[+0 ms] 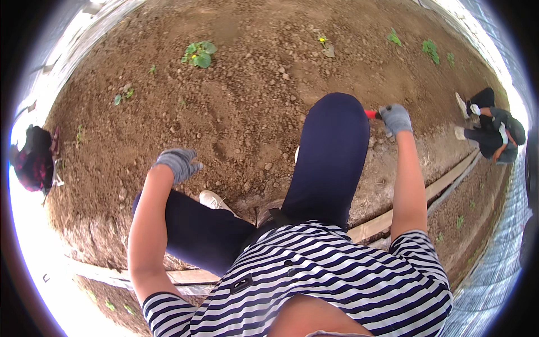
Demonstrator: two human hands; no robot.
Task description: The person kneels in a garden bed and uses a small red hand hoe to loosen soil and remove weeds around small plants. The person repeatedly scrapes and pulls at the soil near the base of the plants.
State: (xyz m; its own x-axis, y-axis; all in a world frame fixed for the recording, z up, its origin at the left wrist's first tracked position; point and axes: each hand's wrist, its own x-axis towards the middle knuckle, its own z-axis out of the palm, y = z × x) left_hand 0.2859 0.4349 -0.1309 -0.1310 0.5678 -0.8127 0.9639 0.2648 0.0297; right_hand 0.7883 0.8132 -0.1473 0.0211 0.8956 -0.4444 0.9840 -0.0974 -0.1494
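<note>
My left hand [178, 165], in a grey knit glove, hangs over the bare soil [248, 126] beyond my left knee, fingers apart and holding nothing. On the other side of my raised right knee, my right hand [395, 119] in a matching glove is closed on the dark end of a tool handle [371, 114] with a red part. My knee hides the rest of that tool. A leafy green seedling with a yellow flower [201, 54] grows in the soil ahead of me, and a smaller plant [123, 96] stands farther left.
Small plants [430, 51] grow at the upper right. A person in dark clothes [492, 126] crouches at the far right; another person [33, 158] is at the far left. Wooden boards [450, 177] edge the bed beside and behind me. Plastic sheeting [484, 290] borders the ground.
</note>
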